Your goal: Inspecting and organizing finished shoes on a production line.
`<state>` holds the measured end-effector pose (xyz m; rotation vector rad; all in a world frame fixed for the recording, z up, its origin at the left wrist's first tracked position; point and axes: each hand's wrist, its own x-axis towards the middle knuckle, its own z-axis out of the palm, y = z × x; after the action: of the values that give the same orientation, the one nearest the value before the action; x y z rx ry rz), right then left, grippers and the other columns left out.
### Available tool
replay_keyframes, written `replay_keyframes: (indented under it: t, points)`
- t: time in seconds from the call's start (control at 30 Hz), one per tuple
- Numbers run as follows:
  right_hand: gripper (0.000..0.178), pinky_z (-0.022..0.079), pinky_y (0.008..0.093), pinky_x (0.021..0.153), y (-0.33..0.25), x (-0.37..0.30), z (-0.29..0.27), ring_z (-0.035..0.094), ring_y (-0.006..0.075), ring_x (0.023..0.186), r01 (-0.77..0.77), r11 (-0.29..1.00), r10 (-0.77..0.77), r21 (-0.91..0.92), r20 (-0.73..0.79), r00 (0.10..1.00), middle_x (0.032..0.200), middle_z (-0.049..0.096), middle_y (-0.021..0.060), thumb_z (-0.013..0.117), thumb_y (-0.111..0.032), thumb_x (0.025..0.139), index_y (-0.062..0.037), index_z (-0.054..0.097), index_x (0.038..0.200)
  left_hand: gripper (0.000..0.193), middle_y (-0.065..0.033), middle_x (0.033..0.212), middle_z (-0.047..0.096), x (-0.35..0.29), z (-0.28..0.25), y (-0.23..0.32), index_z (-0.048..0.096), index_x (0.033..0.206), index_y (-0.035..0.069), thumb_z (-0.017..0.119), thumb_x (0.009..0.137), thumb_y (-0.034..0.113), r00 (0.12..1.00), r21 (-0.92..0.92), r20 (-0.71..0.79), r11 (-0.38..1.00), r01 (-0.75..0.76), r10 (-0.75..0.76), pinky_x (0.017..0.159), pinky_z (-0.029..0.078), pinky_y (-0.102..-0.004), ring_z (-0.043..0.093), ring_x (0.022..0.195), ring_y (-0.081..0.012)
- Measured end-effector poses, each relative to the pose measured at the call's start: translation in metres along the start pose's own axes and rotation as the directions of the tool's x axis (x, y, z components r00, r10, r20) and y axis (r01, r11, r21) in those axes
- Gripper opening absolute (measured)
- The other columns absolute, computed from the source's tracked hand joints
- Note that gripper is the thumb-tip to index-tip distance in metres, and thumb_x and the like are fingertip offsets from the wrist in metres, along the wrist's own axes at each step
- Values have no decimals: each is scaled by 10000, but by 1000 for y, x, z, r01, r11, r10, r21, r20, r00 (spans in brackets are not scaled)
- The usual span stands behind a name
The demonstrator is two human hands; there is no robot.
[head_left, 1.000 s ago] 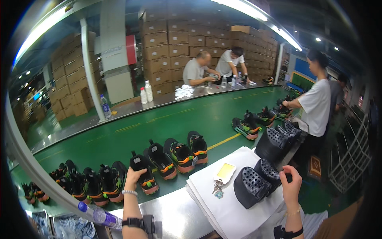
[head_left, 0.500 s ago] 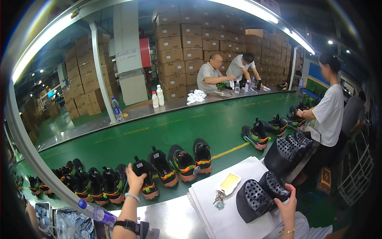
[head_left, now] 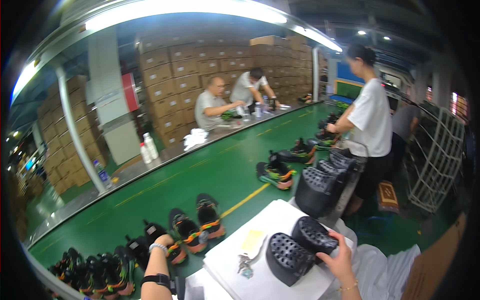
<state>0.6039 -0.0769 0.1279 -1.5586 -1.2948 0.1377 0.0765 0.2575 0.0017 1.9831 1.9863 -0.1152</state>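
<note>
On the white sheets [head_left: 227,272] lies a pair of black clogs with round holes, the left clog [head_left: 286,257] beside the right clog [head_left: 311,235]. My right hand [head_left: 340,257] grips the near end of the right one, thumb on one side and fingers on the other. My left hand [head_left: 156,239] is stretched over the belt beside a black sneaker [head_left: 172,250] with orange and green trim. Its fingers are blurred and partly hidden, so its hold on the shoe cannot be made out. Two more sneakers, one [head_left: 187,230] and another [head_left: 209,217], stand just right of it.
A row of sneakers [head_left: 95,272] lines the green belt [head_left: 165,185] at left. Keys [head_left: 245,267] with a yellow-and-white tag lie by the clogs. More black clogs [head_left: 317,182] stand beyond. A co-worker [head_left: 372,115] handles sneakers at right; two people sit or lean across the belt.
The view has swung right, so the scene sits further left. My left hand's spread fingers are no longer plainly visible by the sneaker. My right hand stays at the clog.
</note>
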Motion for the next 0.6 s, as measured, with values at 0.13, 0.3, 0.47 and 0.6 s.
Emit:
replay_keyframes:
  t: [0.13,0.3,0.47,0.6]
  points:
    - [584,422,365,899,11,-1,-12,551,322,1034,23,998,-25,-66,-34,999,1125,562,178,789,-191,607,-21,478,1071,277,-203,911,642,-25,-20,51,640,920,-29,575,713,143,999,-117,47,993,24,-19,678,475,-380,617,794,-264]
    - [582,410,365,906,0,0,4,536,330,1052,47,998,-47,-35,5,999,1127,557,183,776,-195,622,-24,481,1094,296,-193,944,633,-65,3,-6,667,874,23,596,694,247,975,-84,-187,988,-133,115,741,483,-411,608,869,-343]
    - [648,359,326,928,-37,-19,-7,501,255,1058,-73,991,65,112,78,995,1098,536,153,676,-35,572,-14,451,1179,186,-173,821,650,-136,-5,51,687,745,60,595,687,211,978,228,-81,959,-170,192,667,517,-402,641,768,-302]
    - [531,399,330,862,-19,-34,-7,519,229,937,12,999,-9,-35,94,995,1043,569,166,727,-164,728,-33,479,1179,227,-206,914,636,-160,-16,43,681,839,12,541,729,154,983,39,-115,989,-142,146,746,502,-406,629,853,-331]
